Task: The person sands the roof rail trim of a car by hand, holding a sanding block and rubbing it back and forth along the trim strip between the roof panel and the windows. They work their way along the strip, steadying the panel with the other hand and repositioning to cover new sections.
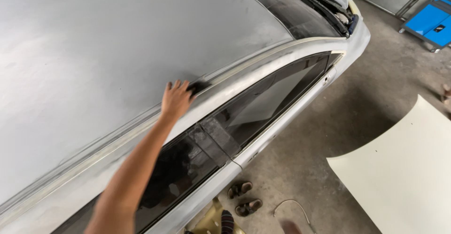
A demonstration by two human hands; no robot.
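**Bare arm, no sleeve in sight**

One arm (136, 168) in shot, bare from upper arm to wrist, no watch, no glove, no ring to be made out. The hand (176, 100) is bare too. Below the arm, a dark striped sock (227, 221) shows.

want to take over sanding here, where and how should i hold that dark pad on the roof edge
Lay flat fingers on the pad's top face, coming from the window side over the roof rail. It lies thin and flat against the roof, so there is no edge to pinch. The hand on it does just that. Which hand it is cannot be told.
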